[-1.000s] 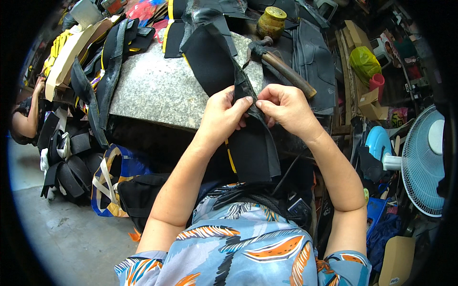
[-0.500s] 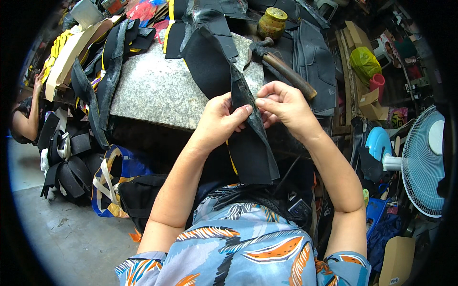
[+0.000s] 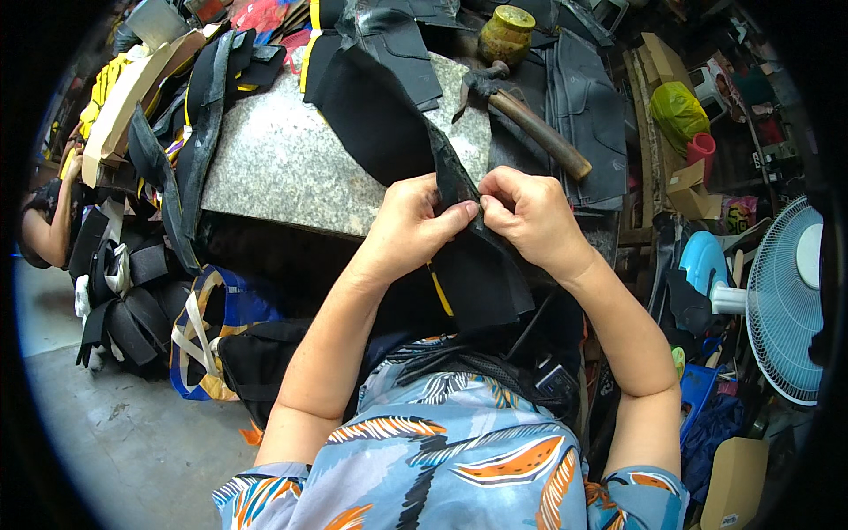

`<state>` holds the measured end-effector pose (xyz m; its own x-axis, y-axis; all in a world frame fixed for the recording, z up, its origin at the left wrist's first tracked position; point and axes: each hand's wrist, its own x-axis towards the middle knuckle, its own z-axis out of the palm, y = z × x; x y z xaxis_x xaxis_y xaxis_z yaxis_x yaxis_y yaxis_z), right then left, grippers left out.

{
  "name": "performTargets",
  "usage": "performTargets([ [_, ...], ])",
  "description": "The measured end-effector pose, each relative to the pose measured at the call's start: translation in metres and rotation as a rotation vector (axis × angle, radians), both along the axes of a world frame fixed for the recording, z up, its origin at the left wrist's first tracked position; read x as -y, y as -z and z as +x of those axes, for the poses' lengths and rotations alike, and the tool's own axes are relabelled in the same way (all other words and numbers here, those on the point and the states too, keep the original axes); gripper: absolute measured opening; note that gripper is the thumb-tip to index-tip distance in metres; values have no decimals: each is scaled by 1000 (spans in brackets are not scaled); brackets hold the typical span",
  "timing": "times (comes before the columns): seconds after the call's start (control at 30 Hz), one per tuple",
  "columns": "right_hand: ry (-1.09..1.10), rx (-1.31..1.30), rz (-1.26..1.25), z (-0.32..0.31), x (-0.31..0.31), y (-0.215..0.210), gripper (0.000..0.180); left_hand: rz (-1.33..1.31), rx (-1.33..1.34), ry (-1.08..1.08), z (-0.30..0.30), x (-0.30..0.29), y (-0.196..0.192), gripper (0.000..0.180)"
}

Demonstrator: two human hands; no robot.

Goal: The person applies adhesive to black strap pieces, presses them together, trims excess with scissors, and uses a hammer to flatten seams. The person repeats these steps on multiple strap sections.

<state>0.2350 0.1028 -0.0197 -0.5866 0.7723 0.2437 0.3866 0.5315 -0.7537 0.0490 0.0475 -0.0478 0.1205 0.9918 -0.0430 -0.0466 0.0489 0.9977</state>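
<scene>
A long black sheet of flexible material (image 3: 367, 115) with yellow along its edge runs from the table down toward my lap. My left hand (image 3: 415, 221) is closed on its folded edge, the thumb pressed along the top. Right beside it, my right hand (image 3: 530, 212) pinches the same edge, thumb against curled forefinger; the tips of the two hands almost meet. Past my right hand lies a hammer (image 3: 539, 132) with a wooden handle, its metal head toward the left.
The speckled stone tabletop (image 3: 283, 168) spans the middle. Black pieces (image 3: 587, 115) pile at the far right, near a yellowish jar (image 3: 506, 34). A fan (image 3: 782, 300) stands at right, a blue-yellow bag (image 3: 208, 336) at lower left. Another person's arm (image 3: 57, 221) shows at far left.
My right hand has come in against the edge beside my left thumb, its fingers closing tighter. The black sheet has shifted, its far end leftward and its lower end rightward.
</scene>
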Motion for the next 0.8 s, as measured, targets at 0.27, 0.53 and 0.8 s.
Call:
performTargets([
  [0.27, 53, -178, -230, -6, 2, 10, 17, -35, 94, -126, 1, 3, 4, 19],
  [0.53, -18, -86, -247, -5, 0, -5, 14, 10, 55, -150, 9, 12, 2, 28],
  [0.8, 99, -216, -255, -2, 17, -17, 10, 233, -351, -645, 31, 20, -6, 53],
])
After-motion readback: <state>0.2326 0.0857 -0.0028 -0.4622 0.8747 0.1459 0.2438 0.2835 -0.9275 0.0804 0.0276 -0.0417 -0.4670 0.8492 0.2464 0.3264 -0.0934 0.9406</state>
